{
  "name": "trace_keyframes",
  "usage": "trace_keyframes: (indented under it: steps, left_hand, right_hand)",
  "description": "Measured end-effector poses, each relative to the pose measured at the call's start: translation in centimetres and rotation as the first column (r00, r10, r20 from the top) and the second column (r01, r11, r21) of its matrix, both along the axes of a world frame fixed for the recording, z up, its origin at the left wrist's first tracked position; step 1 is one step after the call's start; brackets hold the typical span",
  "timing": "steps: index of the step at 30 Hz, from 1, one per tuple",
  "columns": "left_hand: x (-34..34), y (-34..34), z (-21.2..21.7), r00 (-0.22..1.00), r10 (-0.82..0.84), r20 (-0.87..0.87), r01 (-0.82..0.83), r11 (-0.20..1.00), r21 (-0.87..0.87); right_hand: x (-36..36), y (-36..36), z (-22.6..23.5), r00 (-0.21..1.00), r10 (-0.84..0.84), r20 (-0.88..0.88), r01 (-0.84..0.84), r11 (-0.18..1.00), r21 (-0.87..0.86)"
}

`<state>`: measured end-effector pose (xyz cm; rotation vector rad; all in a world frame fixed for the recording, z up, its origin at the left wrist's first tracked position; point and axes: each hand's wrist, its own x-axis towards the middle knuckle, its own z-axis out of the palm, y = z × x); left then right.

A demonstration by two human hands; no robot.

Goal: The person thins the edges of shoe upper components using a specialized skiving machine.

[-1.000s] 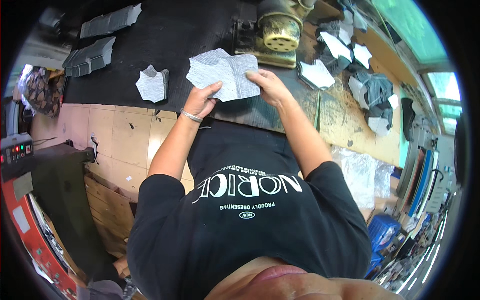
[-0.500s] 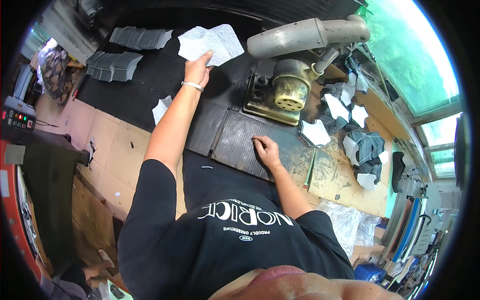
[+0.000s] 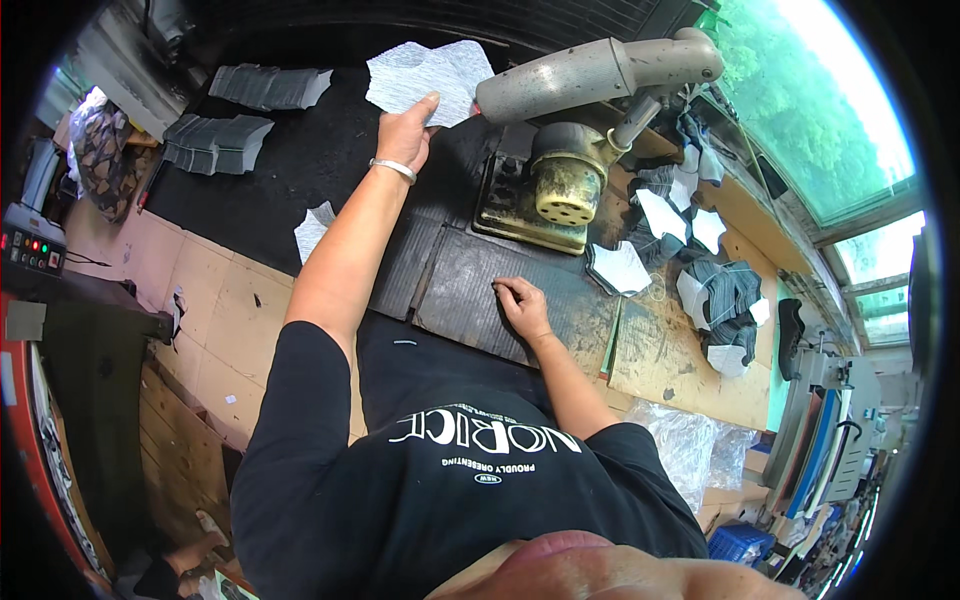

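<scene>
My left hand (image 3: 408, 135) is closed on cut fabric pieces (image 3: 420, 82), pale grey-white with a streaked face and angular edges. It holds them over the far part of the black table, close to the grey metal cylinder of the swing arm (image 3: 560, 80). My right hand (image 3: 525, 308) rests with curled fingers on a black ribbed board (image 3: 470, 290) in front of me; whether anything small is between the fingers is hidden. Another pale fabric piece (image 3: 312, 232) lies by my left forearm, partly covered by it.
Two rows of stacked dark grey pieces (image 3: 218, 145) lie at the far left. A machine with a yellowish perforated round head (image 3: 568, 190) stands right of centre. Bundles of dark and white pieces (image 3: 720, 305) lie to its right. Clear plastic film (image 3: 675, 450) is at lower right.
My left hand has moved slightly away and to the right with the fabric pieces, now nearly at the end of the metal cylinder. My right hand stays on the board; the view has shifted a little.
</scene>
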<state>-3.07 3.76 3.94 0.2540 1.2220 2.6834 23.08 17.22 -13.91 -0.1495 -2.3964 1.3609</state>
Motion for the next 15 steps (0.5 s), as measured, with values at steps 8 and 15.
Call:
trace_keyframes:
  steps: [8, 15]
  left_hand:
    - [1.0, 0.0, -0.7, 0.999, -0.025, 0.032, 0.026, 0.999, -0.034]
    - [1.7, 0.1, -1.7, 0.997, -0.081, 0.009, 0.081, 0.996, -0.043]
  right_hand:
    - [0.1, 0.0, -0.3, 1.000, -0.001, -0.009, 0.001, 1.000, -0.011]
    - [0.0, 0.0, -0.4, 1.000, -0.008, -0.011, 0.008, 1.000, -0.006]
